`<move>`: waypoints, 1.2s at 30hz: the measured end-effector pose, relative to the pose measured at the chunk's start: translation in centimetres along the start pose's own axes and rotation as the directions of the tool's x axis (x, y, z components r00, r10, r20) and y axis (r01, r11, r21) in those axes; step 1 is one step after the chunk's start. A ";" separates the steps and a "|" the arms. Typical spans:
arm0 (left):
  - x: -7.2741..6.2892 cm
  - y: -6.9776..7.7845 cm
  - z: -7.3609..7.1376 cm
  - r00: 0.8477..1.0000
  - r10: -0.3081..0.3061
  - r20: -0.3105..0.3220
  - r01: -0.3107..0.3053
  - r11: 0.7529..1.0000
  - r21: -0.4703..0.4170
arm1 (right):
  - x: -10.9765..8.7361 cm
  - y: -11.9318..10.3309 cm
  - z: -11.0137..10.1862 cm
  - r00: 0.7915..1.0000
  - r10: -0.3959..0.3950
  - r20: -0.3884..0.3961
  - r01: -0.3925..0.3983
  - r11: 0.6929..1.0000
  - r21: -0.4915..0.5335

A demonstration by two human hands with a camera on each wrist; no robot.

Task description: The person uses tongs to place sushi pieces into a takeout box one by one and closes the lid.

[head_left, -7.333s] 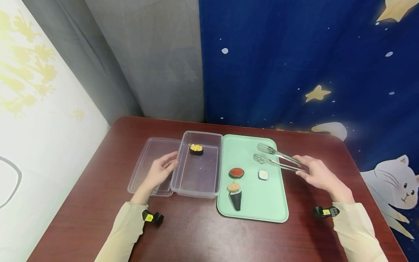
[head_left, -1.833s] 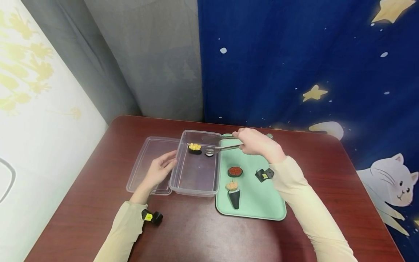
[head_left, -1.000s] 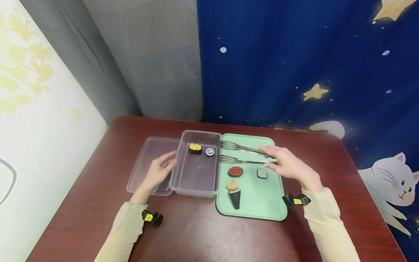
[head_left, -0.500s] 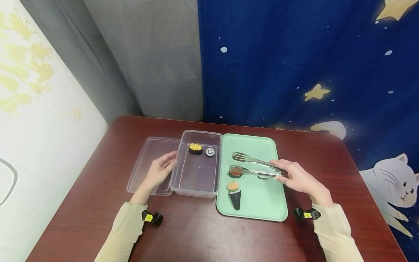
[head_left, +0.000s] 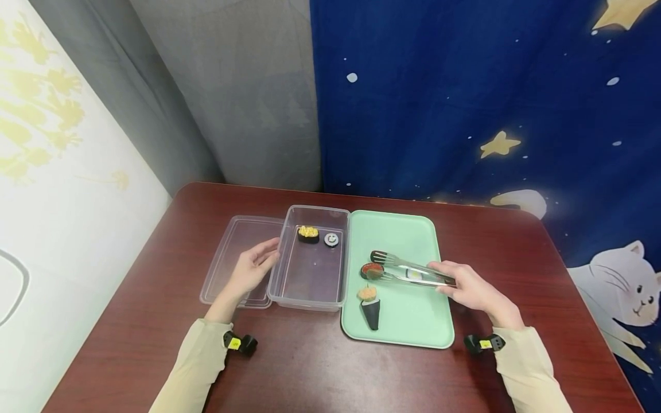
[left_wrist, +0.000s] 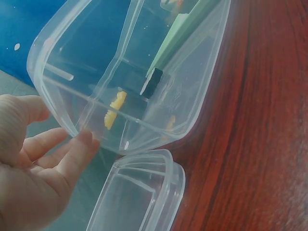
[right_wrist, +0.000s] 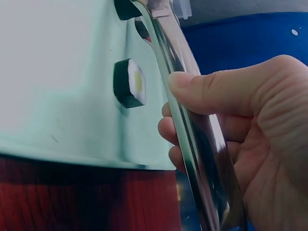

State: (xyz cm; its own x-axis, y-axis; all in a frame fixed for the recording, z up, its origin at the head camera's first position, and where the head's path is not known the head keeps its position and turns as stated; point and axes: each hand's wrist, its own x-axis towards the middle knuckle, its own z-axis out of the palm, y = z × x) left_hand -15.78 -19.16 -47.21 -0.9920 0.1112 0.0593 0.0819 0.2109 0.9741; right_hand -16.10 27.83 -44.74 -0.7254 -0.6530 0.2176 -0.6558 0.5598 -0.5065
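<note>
My right hand (head_left: 467,282) grips metal serving tongs (head_left: 413,279), thumb along one arm in the right wrist view. Their slotted tips straddle a red-roe sushi piece (head_left: 369,269) on the pale green tray (head_left: 413,321). Under the tongs' arms lies a square white roll with a yellow centre (right_wrist: 136,83). A hand roll (head_left: 370,314) in a black cone lies nearer me on the tray. My left hand (head_left: 254,265) rests its fingertips against the left side of a clear plastic box (head_left: 310,301). Inside the box sit a yellow-topped sushi (head_left: 308,233) and a small round roll (head_left: 331,240).
A clear lid (head_left: 227,275) lies left of the box, partly under my left hand. The box stands right against the tray's left edge. All of it sits on a dark red wooden table (head_left: 310,361), with grey and blue curtains (head_left: 413,115) behind.
The round roll has gone from the tongs into the box. My right hand has drawn the tongs back over the tray, and their tips have narrowed around the red-roe sushi. My left hand stays put.
</note>
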 end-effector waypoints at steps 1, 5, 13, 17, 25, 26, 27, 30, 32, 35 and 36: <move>0.0 0.0 0.0 1.000 0.002 -0.001 -0.002 1.000 -0.002 | 0.0 0.0 0.1 1.000 0.004 0.004 -0.004 1.000 0.000; 0.0 -0.1 0.0 1.000 0.006 -0.002 -0.006 1.000 -0.021 | 0.0 0.2 0.4 1.000 0.011 0.016 -0.011 1.000 0.010; 0.1 -0.1 0.1 1.000 0.008 -0.007 -0.008 1.000 -0.021 | 0.1 0.3 0.8 1.000 0.006 0.019 -0.007 1.000 0.027; 0.1 -0.2 0.1 1.000 0.011 -0.008 -0.011 1.000 -0.025 | 0.1 0.3 0.8 1.000 -0.016 0.002 0.016 1.000 0.019; 0.2 -0.2 0.1 1.000 0.012 -0.004 -0.012 1.000 -0.025 | 0.1 0.2 0.3 0.998 -0.051 -0.025 0.051 0.999 0.012; 0.2 -0.2 0.1 1.000 0.014 -0.003 -0.014 1.000 -0.024 | 0.1 0.1 0.2 0.998 -0.053 -0.031 0.053 0.999 0.009; 0.2 -0.2 0.1 1.000 0.014 -0.004 -0.014 1.000 -0.022 | 0.0 0.2 0.0 0.998 -0.056 -0.038 0.056 0.998 0.005; 0.1 -0.1 0.1 1.000 0.018 -0.003 -0.018 1.000 -0.008 | -0.1 0.2 -0.5 0.996 -0.067 -0.064 0.066 0.998 -0.013; 0.1 -0.1 0.0 1.000 0.024 -0.003 -0.024 1.000 0.001 | -0.1 0.2 -0.9 0.995 -0.068 -0.076 0.066 0.997 -0.036; 0.1 -0.2 0.0 1.000 0.025 -0.004 -0.025 1.000 -0.003 | 0.0 0.2 -1.6 0.993 -0.073 -0.088 0.067 0.995 -0.069; 0.1 -0.2 0.1 1.000 0.022 -0.006 -0.022 1.000 -0.011 | 0.0 0.1 -1.8 0.993 -0.075 -0.091 0.068 0.995 -0.076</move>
State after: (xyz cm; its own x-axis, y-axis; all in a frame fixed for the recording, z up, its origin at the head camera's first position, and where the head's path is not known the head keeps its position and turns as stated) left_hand -15.89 -19.14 -47.41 -0.9906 0.1096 0.0823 0.1029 0.1981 0.9748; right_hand -16.59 28.80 -43.32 -0.6901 -0.6440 0.3302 -0.7178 0.5510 -0.4256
